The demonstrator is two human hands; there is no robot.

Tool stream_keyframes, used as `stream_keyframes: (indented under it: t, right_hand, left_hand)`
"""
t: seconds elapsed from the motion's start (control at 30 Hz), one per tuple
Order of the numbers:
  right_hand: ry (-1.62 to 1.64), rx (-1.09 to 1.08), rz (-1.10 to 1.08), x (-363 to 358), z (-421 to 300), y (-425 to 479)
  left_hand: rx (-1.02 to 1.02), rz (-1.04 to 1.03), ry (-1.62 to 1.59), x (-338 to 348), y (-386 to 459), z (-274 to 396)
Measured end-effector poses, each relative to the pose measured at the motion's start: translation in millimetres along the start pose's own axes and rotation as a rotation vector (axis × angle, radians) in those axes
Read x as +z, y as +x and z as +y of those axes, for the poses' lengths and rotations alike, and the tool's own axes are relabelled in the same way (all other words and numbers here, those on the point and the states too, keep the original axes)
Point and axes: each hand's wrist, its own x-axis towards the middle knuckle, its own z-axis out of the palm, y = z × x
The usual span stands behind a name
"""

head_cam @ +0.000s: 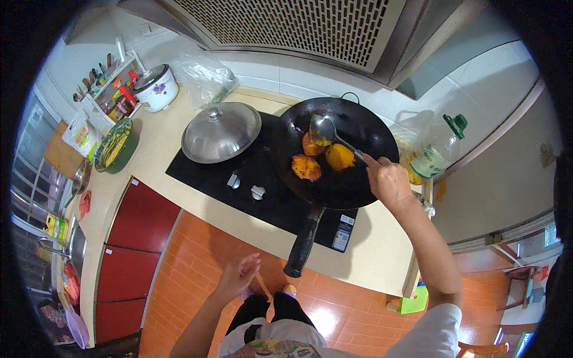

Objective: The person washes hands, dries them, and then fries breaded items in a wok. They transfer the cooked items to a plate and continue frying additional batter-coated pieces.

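Note:
My right hand [389,182] grips the handle of a metal ladle [323,127] over a black wok [371,121]. The ladle's bowl rests against one of three browned yellow-orange patties; the uppermost patty [311,145] is partly covered by it. Beside it lie a rounder patty [340,157] and a darker-edged patty [306,168]. The wok sits on the right side of a black cooktop [215,181], its black handle [303,250] pointing towards me. Away from the wok, my left hand [239,274] hangs in front of the counter with nothing in it, fingers loosely bent.
A domed steel lid [221,134] covers the left burner. Right of the wok stands a large oil bottle [436,150]. On the left counter are a green bowl of yellow mixture [115,147], a white pot [156,89] and a plastic bag [206,78]. A range hood [291,27] overhangs the stove.

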Motion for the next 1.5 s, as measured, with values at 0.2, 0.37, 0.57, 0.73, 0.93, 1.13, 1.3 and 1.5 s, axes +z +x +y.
stream_keyframes:
  t: [0.2, 0.37, 0.57, 0.73, 0.93, 1.13, 1.3, 1.5]
  right_hand:
    - [-0.042, -0.031, 0.017, 1, 1, 1]
    - [-0.097, -0.016, 0.032, -2, 15, 1]
    - [-0.098, -0.019, -0.008, 0, 17, -1]
    - [-0.1, -0.076, -0.014, 6, 4, -8]
    - [-0.211, -0.181, 0.049, 7, -24, -21]
    - [-0.218, -0.206, 0.051, 8, -54, -29]
    - [-0.217, -0.171, 0.006, 2, -70, -32]
    - [-0.167, -0.158, 0.053, 1, -81, -37]
  left_hand:
    - [-0.005, -0.01, -0.002, 3, 0, 7]
    - [0.012, 0.016, -0.05, 2, -1, 1]
    - [-0.013, 0.019, 0.043, 1, -5, 2]
    - [-0.023, 0.0, 0.013, 3, -5, 4]
    - [-0.024, -0.015, 0.063, 7, -3, 11]
    - [-0.039, -0.016, 0.12, 10, 0, 1]
    - [-0.046, -0.05, 0.224, 13, 2, 4]
    - [-0.103, -0.125, 0.142, 20, 5, 16]
